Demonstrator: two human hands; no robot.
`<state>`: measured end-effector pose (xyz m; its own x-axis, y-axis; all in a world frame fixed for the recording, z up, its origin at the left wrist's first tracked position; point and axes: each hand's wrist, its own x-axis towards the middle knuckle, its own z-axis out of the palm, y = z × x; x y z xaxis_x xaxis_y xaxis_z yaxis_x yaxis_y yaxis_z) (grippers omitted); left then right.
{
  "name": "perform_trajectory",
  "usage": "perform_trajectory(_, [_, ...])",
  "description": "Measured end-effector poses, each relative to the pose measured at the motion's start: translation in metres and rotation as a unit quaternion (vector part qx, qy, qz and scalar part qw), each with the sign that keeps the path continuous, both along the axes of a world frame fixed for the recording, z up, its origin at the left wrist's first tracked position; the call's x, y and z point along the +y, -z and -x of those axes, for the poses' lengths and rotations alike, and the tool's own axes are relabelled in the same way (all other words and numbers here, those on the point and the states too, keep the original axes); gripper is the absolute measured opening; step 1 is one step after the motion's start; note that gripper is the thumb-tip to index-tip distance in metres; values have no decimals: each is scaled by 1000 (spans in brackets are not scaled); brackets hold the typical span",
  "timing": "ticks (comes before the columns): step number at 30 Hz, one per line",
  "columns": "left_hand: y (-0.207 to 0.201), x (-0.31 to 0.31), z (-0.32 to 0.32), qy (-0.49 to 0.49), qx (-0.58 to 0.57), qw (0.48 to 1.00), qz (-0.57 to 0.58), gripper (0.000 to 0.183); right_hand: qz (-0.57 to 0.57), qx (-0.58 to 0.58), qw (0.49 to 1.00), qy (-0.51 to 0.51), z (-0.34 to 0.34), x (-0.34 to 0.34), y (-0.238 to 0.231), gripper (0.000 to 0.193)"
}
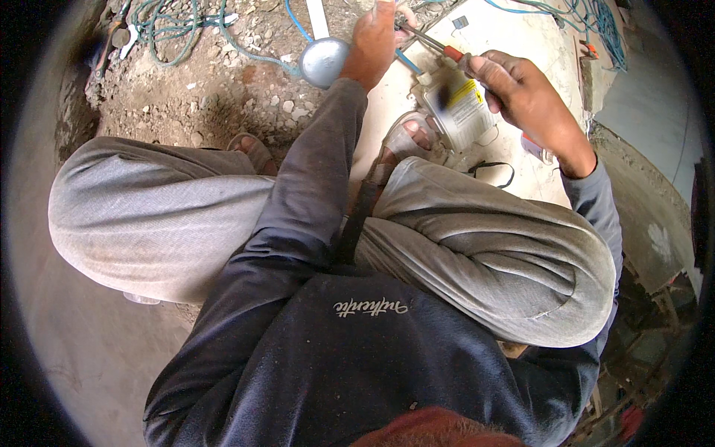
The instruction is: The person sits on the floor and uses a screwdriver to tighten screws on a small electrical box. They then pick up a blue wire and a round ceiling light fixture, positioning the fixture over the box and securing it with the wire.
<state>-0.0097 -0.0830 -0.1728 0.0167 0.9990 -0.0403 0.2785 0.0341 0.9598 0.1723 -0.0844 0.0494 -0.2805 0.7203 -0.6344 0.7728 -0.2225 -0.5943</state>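
Observation:
My left hand (pixel 375 43) is at the top edge, its fingers curled round something too hidden to name. My right hand (pixel 525 93) is closed round the red handle of a screwdriver-like tool (pixel 452 52). The tool's thin metal shaft slants up and left to the fingers of my left hand. Just left of my left wrist lies a round, shiny grey metal disc (pixel 325 62), with a white strip (pixel 317 18) extending above it. Below the tool, a white plastic container with a yellow-and-white label (pixel 463 110) stands by my right foot.
Stony, dusty ground (pixel 194 104) lies on the left, with tangled green rope (pixel 175 30) on it. A pale board (pixel 536 33) is under the container. Blue-green cord (pixel 605 33) is coiled at the far right. A small can (pixel 538 149) sits beneath my right wrist, near a black loop (pixel 494 173).

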Motion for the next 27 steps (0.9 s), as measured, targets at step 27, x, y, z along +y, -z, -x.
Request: perform_trajectory(27, [18,-1,-5,-72,-45,996,16,17,128,73,980,137,4,-8,17,38])
